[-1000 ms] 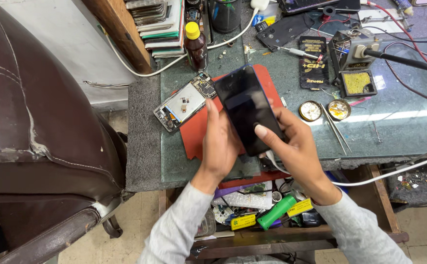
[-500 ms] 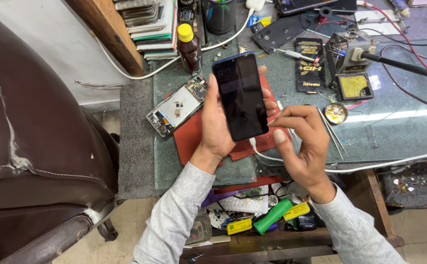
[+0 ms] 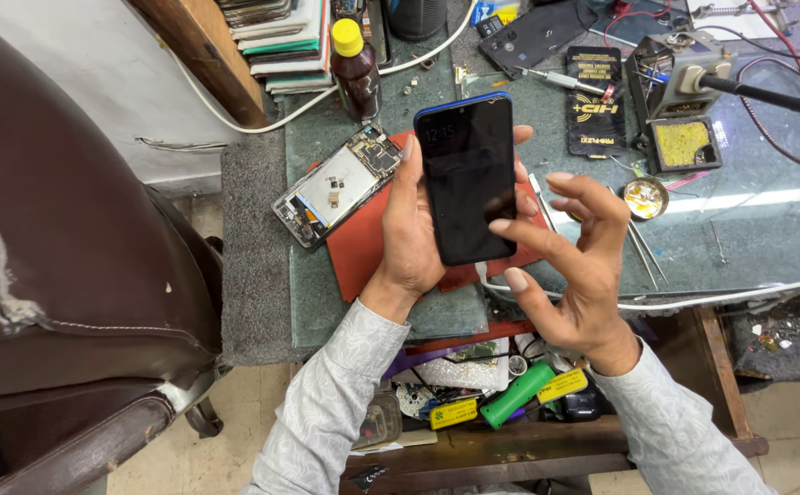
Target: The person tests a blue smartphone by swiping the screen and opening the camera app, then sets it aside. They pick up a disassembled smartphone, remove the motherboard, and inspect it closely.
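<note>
Since half a second ago, the right hand [image 3: 576, 266] has spread its fingers beside the phone [image 3: 467, 176]; its grip is released. The left hand [image 3: 416, 240] clasps the phone above the counter [image 3: 748, 234], apparently checking its dark screen.

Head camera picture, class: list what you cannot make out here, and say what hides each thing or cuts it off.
- Back of the smartphone: faces away, covered by the left hand.
- Red mat: its middle lies under the phone and both hands.
- Opened phone: its parts are too small to tell.
- Shelf clutter around the green cylinder: partly behind the right hand and sleeves.
- Stack of books: cut by the top edge.
</note>
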Available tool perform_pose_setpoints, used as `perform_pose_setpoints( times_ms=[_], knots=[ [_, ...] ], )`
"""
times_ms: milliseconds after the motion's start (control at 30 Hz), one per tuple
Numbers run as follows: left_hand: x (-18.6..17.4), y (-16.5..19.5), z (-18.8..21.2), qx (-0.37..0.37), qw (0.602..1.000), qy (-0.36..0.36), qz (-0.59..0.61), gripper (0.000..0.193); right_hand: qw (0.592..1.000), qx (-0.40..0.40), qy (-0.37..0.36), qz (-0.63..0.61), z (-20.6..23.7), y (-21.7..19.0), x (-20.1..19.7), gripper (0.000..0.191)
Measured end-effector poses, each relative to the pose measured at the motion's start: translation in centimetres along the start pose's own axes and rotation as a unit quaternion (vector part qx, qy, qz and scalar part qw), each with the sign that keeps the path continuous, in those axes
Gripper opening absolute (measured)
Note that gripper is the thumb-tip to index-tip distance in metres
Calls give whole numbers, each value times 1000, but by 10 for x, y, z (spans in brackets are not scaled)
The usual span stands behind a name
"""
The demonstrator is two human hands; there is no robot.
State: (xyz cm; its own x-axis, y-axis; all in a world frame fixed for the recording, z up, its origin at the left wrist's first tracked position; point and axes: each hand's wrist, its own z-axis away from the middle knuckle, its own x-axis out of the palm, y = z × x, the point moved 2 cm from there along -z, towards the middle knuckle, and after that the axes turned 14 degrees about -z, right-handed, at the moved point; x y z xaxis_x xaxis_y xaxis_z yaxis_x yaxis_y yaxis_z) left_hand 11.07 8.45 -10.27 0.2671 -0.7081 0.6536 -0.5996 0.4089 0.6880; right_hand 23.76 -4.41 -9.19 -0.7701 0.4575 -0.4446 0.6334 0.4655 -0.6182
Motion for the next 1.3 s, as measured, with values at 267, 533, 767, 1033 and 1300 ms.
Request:
perform_pose_setpoints(
  times_ms=[267, 533, 767, 1033, 1300],
  knots=[
    [-1, -5, 1, 8, 1000, -15, -6, 75, 989, -43, 4, 141, -32, -11, -8, 51],
    [-5, -7, 4, 0, 1000, -20, -3, 78, 982, -60, -6, 177, -50, -12, -3, 51],
    [-4, -6, 1, -7, 1000, -23, 15, 79, 986, -88, 40, 136, -34, -3, -5, 50],
    [-4, -7, 0, 7, 999, -37, 27, 83, 986, -56, 81, 134, -19, -3, -4, 47],
    [1, -8, -3, 2, 1000, 8, 8, 89, 992, 97, 77, -17, -13, -27, 5, 73]
  ],
)
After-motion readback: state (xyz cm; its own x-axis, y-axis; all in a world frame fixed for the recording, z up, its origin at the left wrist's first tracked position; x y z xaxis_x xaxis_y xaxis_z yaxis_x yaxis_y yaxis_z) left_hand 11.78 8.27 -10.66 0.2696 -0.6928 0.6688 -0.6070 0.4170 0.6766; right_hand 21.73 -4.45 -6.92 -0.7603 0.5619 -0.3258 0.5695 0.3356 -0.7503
